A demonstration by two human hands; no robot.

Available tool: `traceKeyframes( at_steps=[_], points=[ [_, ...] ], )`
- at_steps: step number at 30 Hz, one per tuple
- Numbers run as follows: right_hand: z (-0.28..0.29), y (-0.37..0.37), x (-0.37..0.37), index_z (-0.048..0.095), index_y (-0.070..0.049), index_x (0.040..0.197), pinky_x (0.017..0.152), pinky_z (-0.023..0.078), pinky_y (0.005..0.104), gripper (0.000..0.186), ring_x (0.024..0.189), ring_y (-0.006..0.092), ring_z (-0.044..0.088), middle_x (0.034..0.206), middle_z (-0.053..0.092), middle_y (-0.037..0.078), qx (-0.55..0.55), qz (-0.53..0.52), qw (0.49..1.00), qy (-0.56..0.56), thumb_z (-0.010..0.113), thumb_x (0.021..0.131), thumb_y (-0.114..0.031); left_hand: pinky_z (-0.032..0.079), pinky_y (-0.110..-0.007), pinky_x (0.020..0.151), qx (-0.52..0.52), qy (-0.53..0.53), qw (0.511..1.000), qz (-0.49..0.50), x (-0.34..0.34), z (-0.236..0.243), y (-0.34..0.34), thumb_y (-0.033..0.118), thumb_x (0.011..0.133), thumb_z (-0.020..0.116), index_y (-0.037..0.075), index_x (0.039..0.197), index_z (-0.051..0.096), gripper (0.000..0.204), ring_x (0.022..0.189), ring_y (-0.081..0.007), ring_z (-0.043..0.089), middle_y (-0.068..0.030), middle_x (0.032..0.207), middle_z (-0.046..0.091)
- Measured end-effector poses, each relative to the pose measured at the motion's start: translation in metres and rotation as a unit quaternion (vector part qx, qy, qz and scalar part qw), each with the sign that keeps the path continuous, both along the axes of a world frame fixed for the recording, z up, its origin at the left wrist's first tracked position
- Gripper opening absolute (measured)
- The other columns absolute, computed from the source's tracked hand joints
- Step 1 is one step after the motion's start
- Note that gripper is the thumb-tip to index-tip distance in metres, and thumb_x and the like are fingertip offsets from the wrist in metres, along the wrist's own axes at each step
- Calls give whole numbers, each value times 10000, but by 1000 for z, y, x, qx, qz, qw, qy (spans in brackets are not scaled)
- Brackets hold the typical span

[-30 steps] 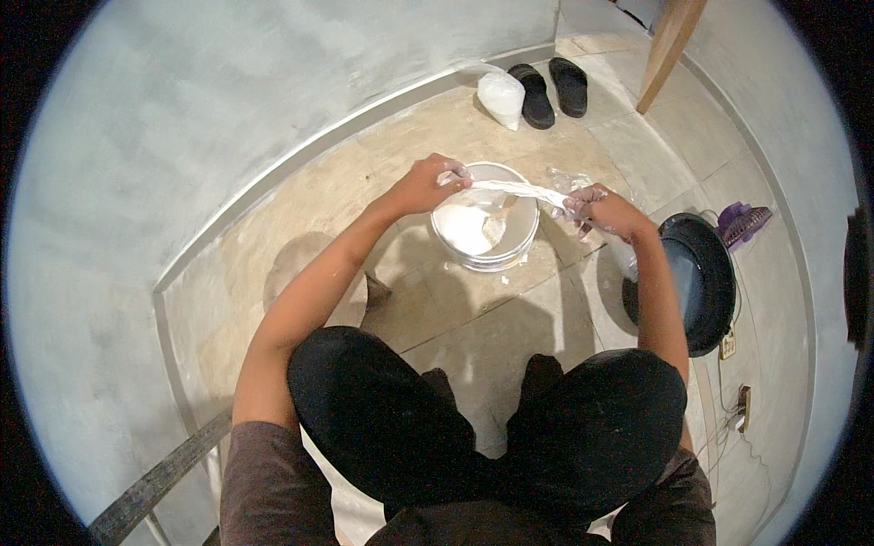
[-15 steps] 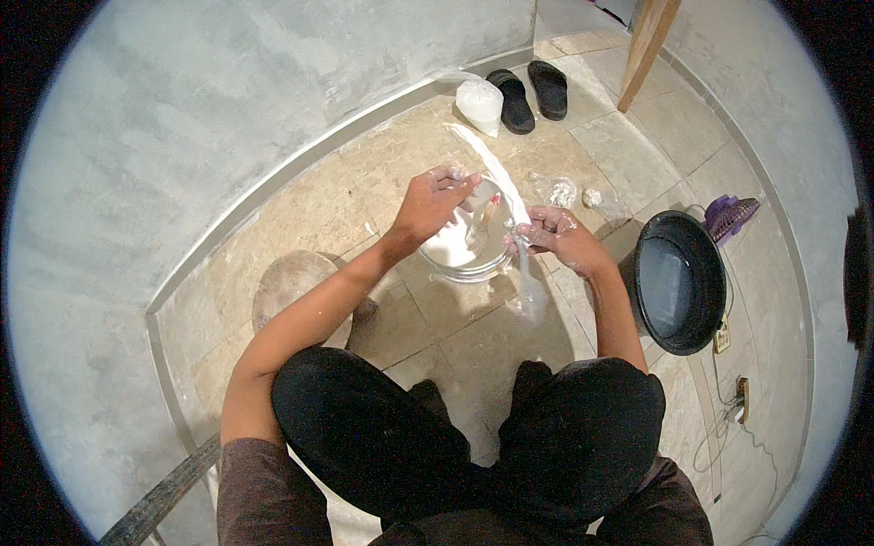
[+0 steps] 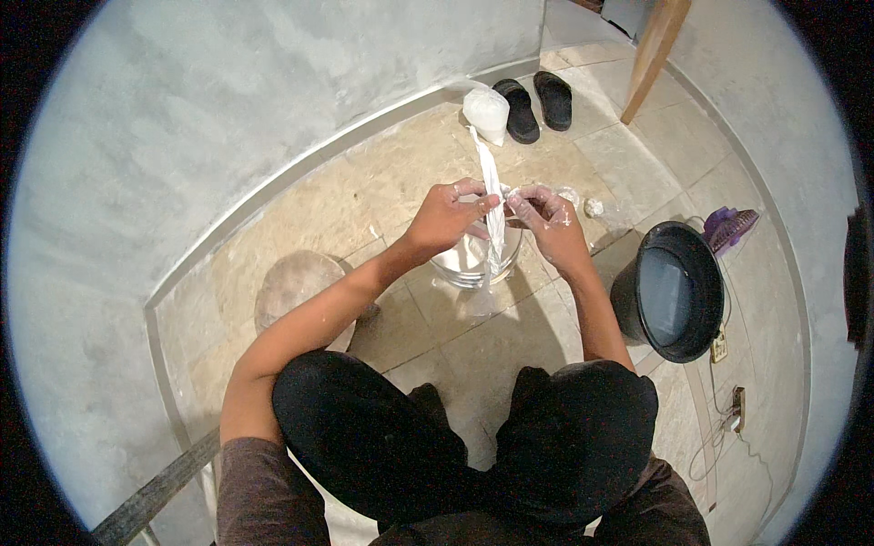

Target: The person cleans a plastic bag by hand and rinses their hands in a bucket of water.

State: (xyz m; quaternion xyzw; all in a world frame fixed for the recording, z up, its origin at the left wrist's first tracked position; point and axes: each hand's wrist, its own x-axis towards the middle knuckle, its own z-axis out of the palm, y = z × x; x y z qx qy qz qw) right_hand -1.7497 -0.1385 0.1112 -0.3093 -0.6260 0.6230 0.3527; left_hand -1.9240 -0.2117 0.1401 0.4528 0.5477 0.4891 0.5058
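A long, narrow, crumpled white plastic bag (image 3: 494,238) hangs over a clear tub (image 3: 469,277) with white material inside. My left hand (image 3: 443,218) is closed on the middle of the bag, thumb in front. Just right of it, my right hand (image 3: 552,223) has its thumb and fingers pressed together close beside the bag. Whatever sits between those right fingertips is too small to make out. White smears cover the fingers of both hands. The hands and bag hide much of the tub's opening.
A tied bag of white powder (image 3: 486,111) stands by the wall beside black slippers (image 3: 519,111). To the right are a black bucket of cloudy water (image 3: 669,291), a purple object with a ribbed face (image 3: 728,227) and cords. A round wooden stool (image 3: 296,293) stands left.
The plastic bag has moved left and hangs more upright. My left hand has come across and taken hold of it. My right hand has moved slightly up, its fingers now beside the bag.
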Motion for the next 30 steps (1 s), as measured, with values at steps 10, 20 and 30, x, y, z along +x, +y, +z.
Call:
traceKeyframes(
  at_steps=[10, 20, 30],
  points=[
    [20, -9, 1, 651, 14, 928, 652, 488, 246, 198, 703, 106, 595, 788, 644, 41, -48, -7, 999, 6, 691, 848, -163, 542, -256, 667, 39, 19, 999, -23, 0, 2, -5, 155, 865, 674, -35, 1025, 584, 265, 828, -131, 634, -84, 934, 658],
    [16, -12, 0, 615, 0, 858, 626, 458, 247, 88, 669, 86, 564, 715, 598, 11, 32, -15, 999, -13, 643, 854, -83, 542, -265, 638, 76, 42, 996, -21, -2, 21, -3, 148, 909, 609, -42, 988, 581, 207, 845, -122, 606, -79, 910, 623],
    [27, -9, 5, 557, 15, 853, 615, 469, 249, 20, 661, 87, 551, 734, 573, 27, 82, -76, 993, 35, 558, 873, 10, 552, -290, 727, 113, 62, 990, -56, -17, 11, -3, 86, 948, 496, -65, 1068, 547, 199, 852, -158, 607, -94, 962, 615]
  ],
)
